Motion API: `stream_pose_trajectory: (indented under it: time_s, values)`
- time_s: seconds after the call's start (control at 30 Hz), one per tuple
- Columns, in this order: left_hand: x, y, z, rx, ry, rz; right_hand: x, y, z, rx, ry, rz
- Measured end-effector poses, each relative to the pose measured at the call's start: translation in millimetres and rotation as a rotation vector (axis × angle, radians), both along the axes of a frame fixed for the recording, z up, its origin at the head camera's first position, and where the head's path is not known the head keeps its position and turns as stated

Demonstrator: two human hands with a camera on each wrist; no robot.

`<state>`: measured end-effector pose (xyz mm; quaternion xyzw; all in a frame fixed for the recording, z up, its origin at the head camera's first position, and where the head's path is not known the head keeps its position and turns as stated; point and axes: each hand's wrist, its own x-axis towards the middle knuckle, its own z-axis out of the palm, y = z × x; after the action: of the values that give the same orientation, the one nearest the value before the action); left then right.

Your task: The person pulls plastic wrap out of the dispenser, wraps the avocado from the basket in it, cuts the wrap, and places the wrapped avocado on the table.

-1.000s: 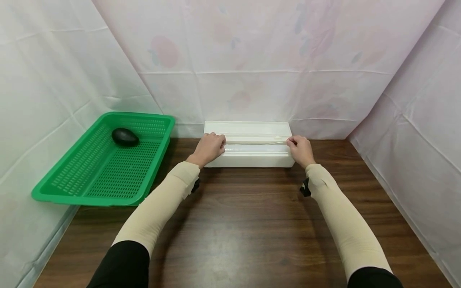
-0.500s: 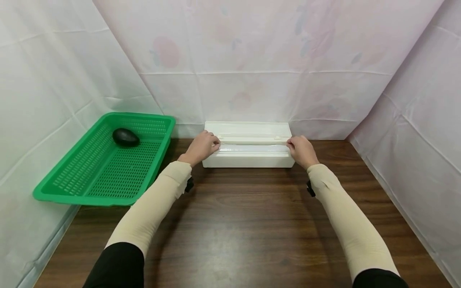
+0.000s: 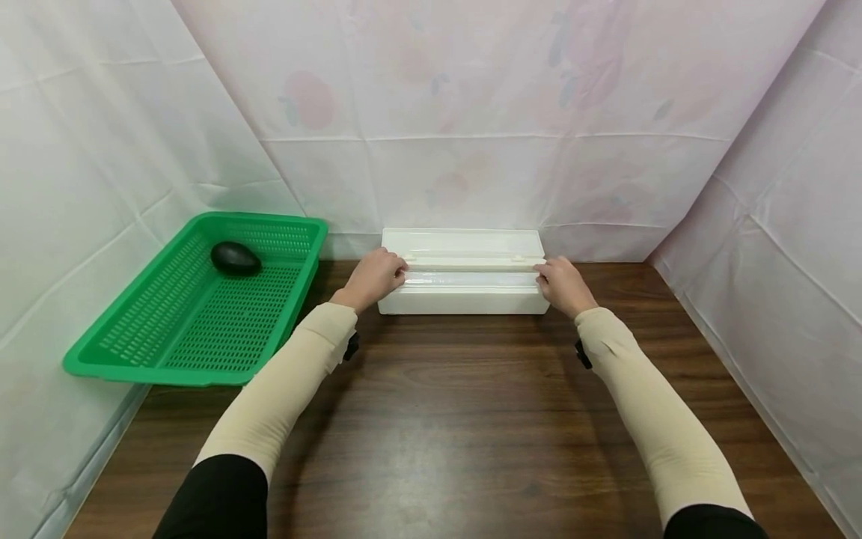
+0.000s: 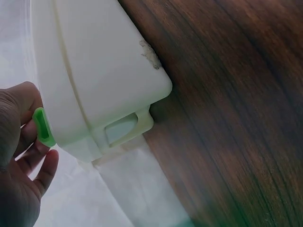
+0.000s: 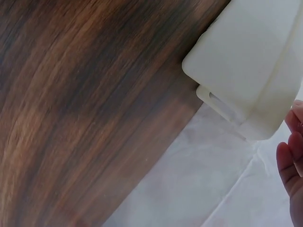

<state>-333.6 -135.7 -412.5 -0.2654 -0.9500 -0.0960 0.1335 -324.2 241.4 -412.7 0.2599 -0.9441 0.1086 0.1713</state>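
A long white cling film dispenser point(image 3: 465, 302) stands at the back of the table with its lid point(image 3: 465, 241) tipped back. Clear cling film point(image 3: 471, 279) stretches across its top between both hands. My left hand point(image 3: 374, 278) pinches the film at the left end, fingers curled. In the left wrist view a green tab point(image 4: 43, 126) on the dispenser's end lies against those fingers. My right hand point(image 3: 566, 286) pinches the film at the right end. The right wrist view shows only some of its fingers point(image 5: 287, 163), beside the dispenser's end; the fingertips are partly cut off.
At the left stands a green plastic basket point(image 3: 161, 376) with a glossy black, egg-shaped thing point(image 3: 236, 258) in it. Behind the dispenser hangs a pale patterned cloth point(image 3: 458, 90). Brown wooden tabletop point(image 3: 431, 419) spreads in front, between the arms.
My left hand has slid left along the dispenser to its end. The film edge, slanted and loose earlier, now lies straighter. My right hand has barely moved; the basket stays put.
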Motion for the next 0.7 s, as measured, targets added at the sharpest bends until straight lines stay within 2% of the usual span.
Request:
stream_pose_trajectory:
  time_s: [0.13, 0.27, 0.43, 0.7]
  values:
    - [0.9, -1.7, -1.1, -0.007, 0.03, 0.015, 0.9, 0.5, -0.7, 0.036, 0.028, 0.027]
    - [1.3, -2.6, -2.0, 0.012, 0.04, 0.021, 0.8, 1.8, -2.5, 0.046, 0.076, 0.015]
    - [0.4, -4.2, -5.5, 0.11, -0.008, 0.026, 0.8, 2.3, -3.1, 0.057, 0.13, 0.025]
    - [0.5, -6.5, -9.9, 0.218, -0.054, 0.068, -0.1, 2.7, -5.2, 0.05, 0.118, -0.018]
